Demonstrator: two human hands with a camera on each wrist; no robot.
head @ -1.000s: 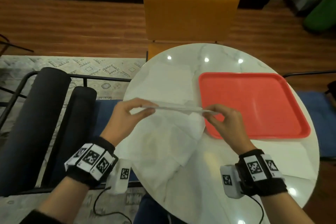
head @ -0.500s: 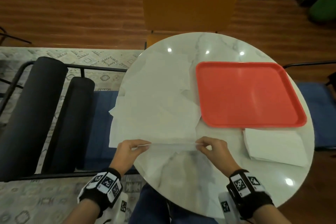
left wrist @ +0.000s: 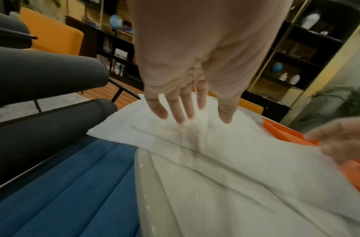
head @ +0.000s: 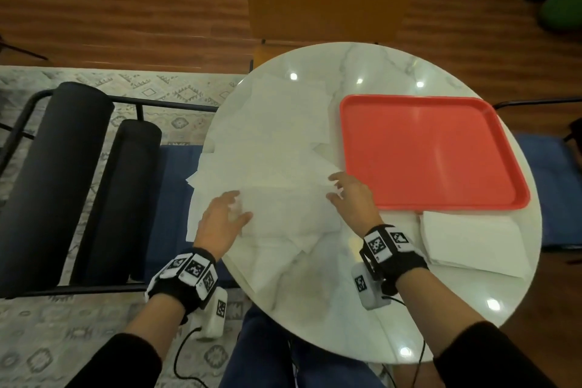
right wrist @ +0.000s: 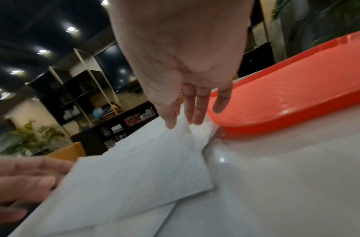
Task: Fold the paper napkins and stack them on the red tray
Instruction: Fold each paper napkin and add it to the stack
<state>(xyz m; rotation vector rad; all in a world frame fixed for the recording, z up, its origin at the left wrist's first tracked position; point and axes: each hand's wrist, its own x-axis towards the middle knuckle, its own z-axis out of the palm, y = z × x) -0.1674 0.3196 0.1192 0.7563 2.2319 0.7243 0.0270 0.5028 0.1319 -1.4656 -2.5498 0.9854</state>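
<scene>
My left hand (head: pixel 220 220) and right hand (head: pixel 352 195) are lying flat, fingers straight and spread, grasping nothing, pressing the two ends of the folded napkin (head: pixel 283 211). It is sitting atop the loose napkins (head: pixel 267 135) spreading over the marble table (head: pixel 330 309), just left of the red tray (head: pixel 356 148). A napkin stack (head: pixel 472 239) is lying near the tray's front edge.

My left hand (head: pixel 222 221) is stretched forward, palm down, its fingers (left wrist: pixel 180 110) straight and slightly spread. My right hand (head: pixel 352 198) mirrors it a little further ahead, palm down with straight fingers (right wrist: pixel 197 112) pointing forward. Both forearms angle inward from dark sleeves, each wrist wrapped in a black band bearing marker tags.
</scene>
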